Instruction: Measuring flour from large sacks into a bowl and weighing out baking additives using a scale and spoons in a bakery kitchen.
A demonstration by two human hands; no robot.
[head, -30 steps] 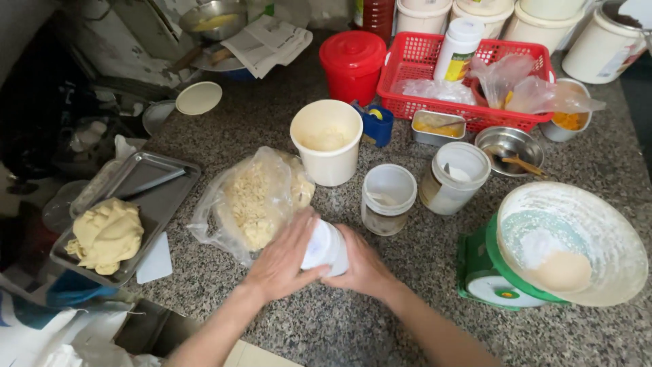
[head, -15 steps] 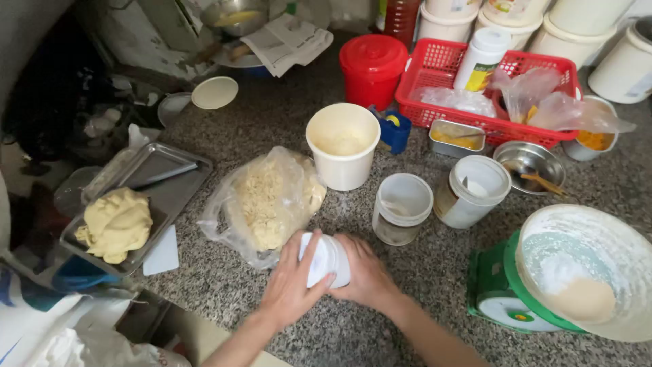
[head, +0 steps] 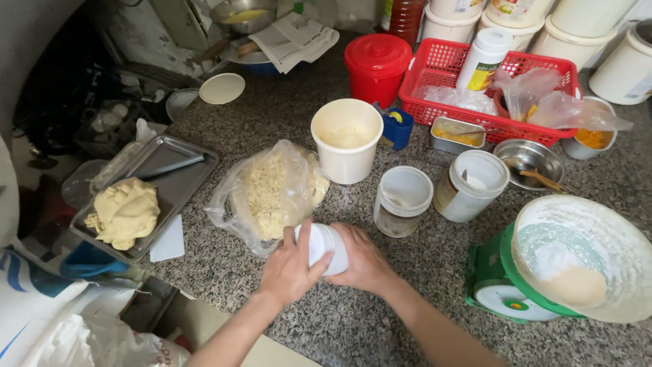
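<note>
Both hands close around a small white jar [head: 324,246] lying low over the speckled granite counter [head: 326,319]. My left hand [head: 291,266] wraps its near left side, fingers over the top. My right hand [head: 365,259] grips the other end from the right. Just beyond the jar lies a clear plastic bag of pale crumbly dough [head: 270,193]. A cream plastic tub [head: 346,140] stands behind the bag.
A metal tray [head: 183,178] with a lump of dough [head: 125,212] sits at left. Two open clear jars [head: 403,200] [head: 471,185], a steel bowl [head: 528,162], a red basket [head: 435,75], a red lidded tub [head: 377,66] and a green scale with a floured bowl [head: 581,257] crowd the right.
The view has drifted slightly. Both hands stay on the white jar and have shifted their grip a little around it.
</note>
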